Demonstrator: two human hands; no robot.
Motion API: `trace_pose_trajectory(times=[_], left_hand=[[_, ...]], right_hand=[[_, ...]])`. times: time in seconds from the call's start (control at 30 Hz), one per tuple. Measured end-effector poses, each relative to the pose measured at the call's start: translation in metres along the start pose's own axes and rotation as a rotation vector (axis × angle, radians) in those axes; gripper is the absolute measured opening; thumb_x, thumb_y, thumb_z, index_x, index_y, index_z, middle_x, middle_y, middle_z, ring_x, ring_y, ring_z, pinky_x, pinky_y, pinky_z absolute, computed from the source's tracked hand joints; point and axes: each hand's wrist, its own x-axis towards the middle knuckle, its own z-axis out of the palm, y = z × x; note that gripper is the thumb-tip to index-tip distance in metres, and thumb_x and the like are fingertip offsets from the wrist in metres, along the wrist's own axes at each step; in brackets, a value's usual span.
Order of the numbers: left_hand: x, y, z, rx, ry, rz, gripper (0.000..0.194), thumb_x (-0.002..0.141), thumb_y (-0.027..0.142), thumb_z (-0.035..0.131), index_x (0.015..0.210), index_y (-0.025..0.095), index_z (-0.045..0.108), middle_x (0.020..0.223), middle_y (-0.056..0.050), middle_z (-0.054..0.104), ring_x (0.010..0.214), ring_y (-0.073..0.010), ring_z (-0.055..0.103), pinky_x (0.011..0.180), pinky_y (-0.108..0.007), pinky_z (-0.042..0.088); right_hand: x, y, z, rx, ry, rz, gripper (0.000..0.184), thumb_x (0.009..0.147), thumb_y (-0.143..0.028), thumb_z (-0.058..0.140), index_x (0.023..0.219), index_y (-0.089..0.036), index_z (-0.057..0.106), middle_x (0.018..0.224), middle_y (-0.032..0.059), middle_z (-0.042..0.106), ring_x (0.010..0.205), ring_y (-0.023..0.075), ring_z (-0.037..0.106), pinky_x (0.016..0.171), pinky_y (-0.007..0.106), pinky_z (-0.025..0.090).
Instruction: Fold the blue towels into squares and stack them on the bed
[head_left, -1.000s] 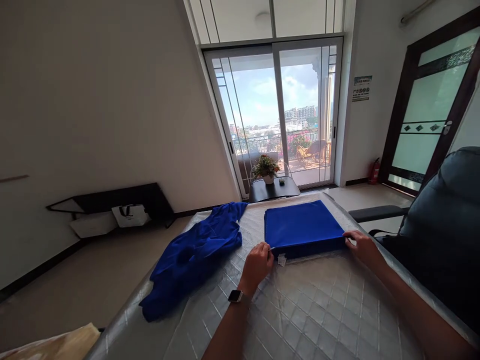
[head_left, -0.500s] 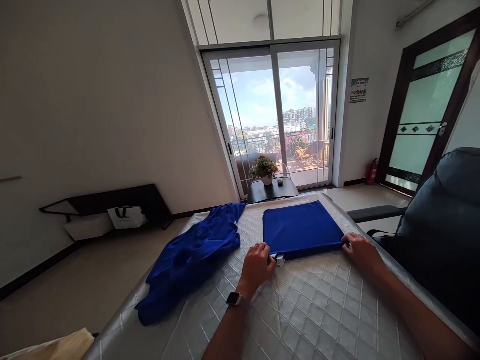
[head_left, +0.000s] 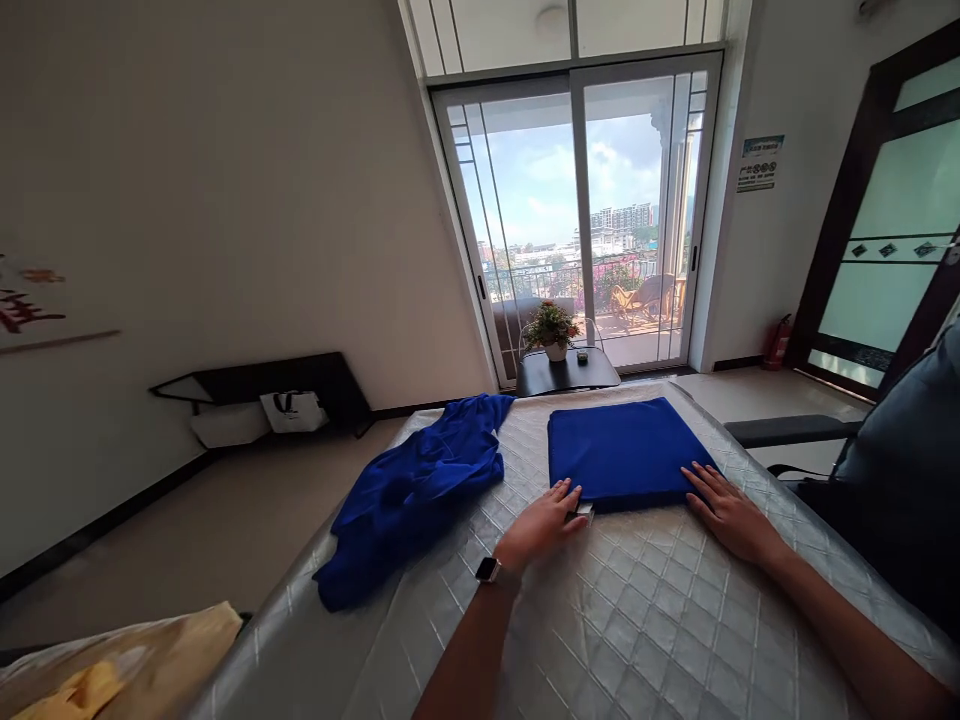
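Observation:
A neatly folded blue garment [head_left: 626, 450] lies flat on the quilted, plastic-covered surface [head_left: 645, 590]. My left hand [head_left: 541, 522] rests at its near left corner, fingers stretched out, beside a small white tag [head_left: 583, 512]. Over the near right corner lies my right hand [head_left: 729, 510], its fingers spread flat on the cloth. Neither hand grips anything. Left of the folded one, a second blue garment [head_left: 420, 480] is spread out loose and crumpled.
A black table [head_left: 600, 372] with a potted plant [head_left: 553, 335] stands beyond the far edge. To the right is a dark armchair [head_left: 900, 450]. A white bag [head_left: 294, 412] sits by the left wall, and a yellow cloth [head_left: 86, 692] shows at bottom left.
Both hands have loosened from the folded garment's near corners and now lie with fingers outstretched. The view has turned slightly left, so things appear farther right.

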Motion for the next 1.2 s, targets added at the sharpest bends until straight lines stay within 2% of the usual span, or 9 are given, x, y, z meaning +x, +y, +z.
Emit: trace_pose_trajectory(times=[0.1, 0.23, 0.33, 0.47, 0.6, 0.73, 0.83, 0.93, 1.2], left_hand=[[-0.019, -0.021, -0.039, 0.090, 0.017, -0.195, 0.045, 0.093, 0.051, 0.060, 0.134, 0.034, 0.063, 0.142, -0.001, 0.062, 0.129, -0.0208, 0.058, 0.107, -0.030, 0.045], [-0.054, -0.064, -0.081, 0.246, 0.236, -0.528, 0.040, 0.091, 0.032, 0.061, 0.130, 0.023, 0.065, 0.132, -0.012, 0.066, 0.124, -0.0308, 0.058, 0.104, -0.044, 0.043], [-0.074, -0.089, -0.090, 0.302, 0.329, -0.712, 0.030, 0.089, 0.027, 0.059, 0.115, 0.023, 0.072, 0.122, -0.013, 0.069, 0.118, -0.0328, 0.059, 0.097, -0.046, 0.046], [-0.079, -0.099, -0.090, 0.283, 0.395, -0.737, 0.022, 0.090, 0.026, 0.054, 0.101, 0.023, 0.073, 0.109, -0.010, 0.074, 0.109, -0.0289, 0.064, 0.091, -0.041, 0.048], [-0.079, -0.084, -0.116, 0.185, 0.572, -0.661, 0.021, 0.092, 0.029, 0.051, 0.100, 0.021, 0.069, 0.104, -0.008, 0.074, 0.102, -0.0240, 0.066, 0.088, -0.035, 0.049], [-0.102, -0.039, -0.164, -0.102, 1.108, -0.502, 0.020, 0.089, 0.037, 0.053, 0.093, 0.021, 0.063, 0.092, -0.004, 0.070, 0.085, -0.0207, 0.066, 0.081, -0.033, 0.052], [-0.131, 0.006, -0.191, -0.205, 1.288, -0.411, 0.018, 0.086, 0.038, 0.052, 0.093, 0.023, 0.059, 0.091, -0.001, 0.067, 0.077, -0.0178, 0.063, 0.072, -0.030, 0.051], [-0.157, 0.043, -0.201, -0.275, 1.194, -0.386, 0.013, 0.081, 0.033, 0.049, 0.087, 0.025, 0.057, 0.088, 0.002, 0.068, 0.073, -0.0166, 0.062, 0.064, -0.026, 0.049], [-0.200, 0.083, -0.204, -0.475, 0.498, -0.218, 0.011, 0.075, 0.028, 0.049, 0.079, 0.025, 0.058, 0.082, 0.000, 0.072, 0.063, -0.0160, 0.060, 0.058, -0.027, 0.050]], right_hand=[[0.000, 0.005, 0.003, 0.008, 0.000, -0.017, 0.063, 0.102, -0.060, 0.027, 0.155, -0.028, 0.037, 0.162, 0.0053, 0.034, 0.151, 0.0274, 0.026, 0.120, 0.055, 0.031], [-0.001, 0.008, 0.004, 0.030, 0.025, -0.042, 0.063, 0.102, -0.059, 0.028, 0.154, -0.027, 0.040, 0.161, 0.0058, 0.037, 0.149, 0.0275, 0.030, 0.121, 0.053, 0.032], [-0.002, 0.009, 0.003, 0.044, 0.040, -0.043, 0.062, 0.101, -0.058, 0.030, 0.153, -0.027, 0.043, 0.160, 0.0058, 0.039, 0.148, 0.0279, 0.033, 0.120, 0.052, 0.034], [-0.003, 0.008, 0.002, 0.061, 0.056, -0.042, 0.060, 0.101, -0.057, 0.032, 0.152, -0.028, 0.045, 0.159, 0.0053, 0.041, 0.147, 0.0284, 0.034, 0.120, 0.052, 0.036], [-0.003, 0.004, -0.001, 0.084, 0.065, -0.040, 0.060, 0.101, -0.056, 0.032, 0.150, -0.025, 0.048, 0.157, 0.0074, 0.044, 0.146, 0.0292, 0.036, 0.120, 0.052, 0.035], [-0.002, 0.001, -0.004, 0.096, 0.075, -0.033, 0.059, 0.100, -0.056, 0.032, 0.148, -0.025, 0.050, 0.155, 0.0082, 0.047, 0.146, 0.0288, 0.038, 0.119, 0.052, 0.036], [-0.003, 0.000, -0.006, 0.096, 0.064, -0.019, 0.059, 0.100, -0.056, 0.032, 0.148, -0.025, 0.050, 0.155, 0.0086, 0.046, 0.145, 0.0287, 0.039, 0.119, 0.052, 0.037], [-0.004, -0.002, -0.007, 0.081, 0.054, 0.004, 0.058, 0.100, -0.055, 0.033, 0.147, -0.026, 0.051, 0.155, 0.0083, 0.046, 0.143, 0.0286, 0.042, 0.116, 0.050, 0.040], [-0.011, -0.038, -0.044, -0.100, 0.249, -0.028, 0.046, 0.096, -0.036, 0.037, 0.124, -0.013, 0.066, 0.137, 0.0185, 0.059, 0.129, 0.0342, 0.053, 0.111, 0.054, 0.040]])
